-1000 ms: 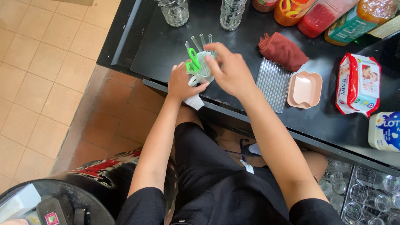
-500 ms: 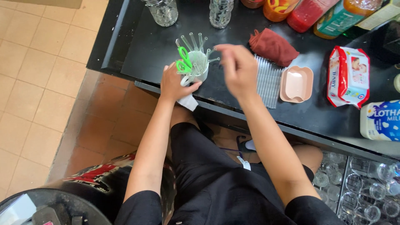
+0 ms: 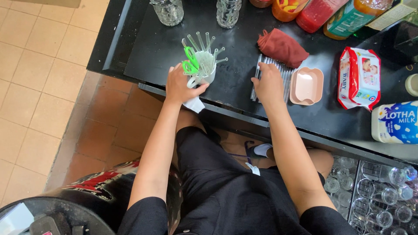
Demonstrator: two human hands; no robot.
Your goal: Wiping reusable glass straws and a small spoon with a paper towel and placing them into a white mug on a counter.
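Cup (image 3: 204,72) of straws, gripped by left hand (image 3: 183,85); right hand (image 3: 267,82) lies right of cup, fingers pinching loose straws (image 3: 285,82), their long axes pointing away across worktop (image 3: 235,93).

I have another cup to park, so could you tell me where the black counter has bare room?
Bare counter between the white cup and clear straws; also between the two glass jars and the cup. Crowded at right: pink dish, wipes pack.
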